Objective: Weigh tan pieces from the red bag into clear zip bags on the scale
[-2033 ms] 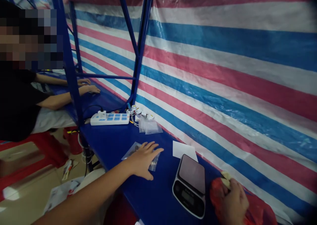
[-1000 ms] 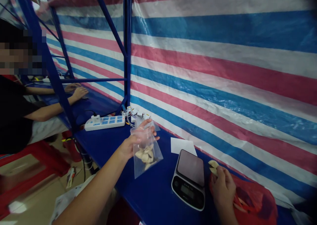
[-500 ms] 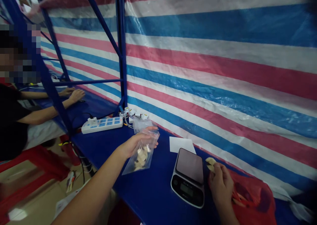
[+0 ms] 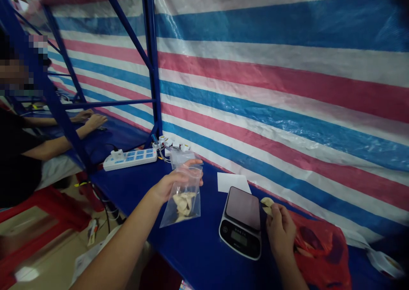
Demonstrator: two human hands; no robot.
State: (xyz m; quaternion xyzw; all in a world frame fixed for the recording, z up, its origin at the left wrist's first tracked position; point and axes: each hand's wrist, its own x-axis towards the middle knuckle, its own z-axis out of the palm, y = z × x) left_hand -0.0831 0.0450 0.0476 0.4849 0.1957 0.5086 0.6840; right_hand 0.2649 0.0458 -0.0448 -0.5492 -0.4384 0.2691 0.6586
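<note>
While bag hangs over worktop (image 4: 198, 247):
left hand (image 4: 172, 183): fingers pinching clear bag (image 4: 182, 196), partly filled
right hand (image 4: 281, 232): fingers pinching pale slices (image 4: 266, 205) beside scale (image 4: 241, 222)
scale: pan bare
red bag (image 4: 322, 251): open, more inside

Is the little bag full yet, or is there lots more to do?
Partly done: the clear bag in the left hand already holds some pale slices. In hand: the right hand pinches more slices beside the scale. Left: the scale's plate is bare, and the red bag seems to hold more.
</note>
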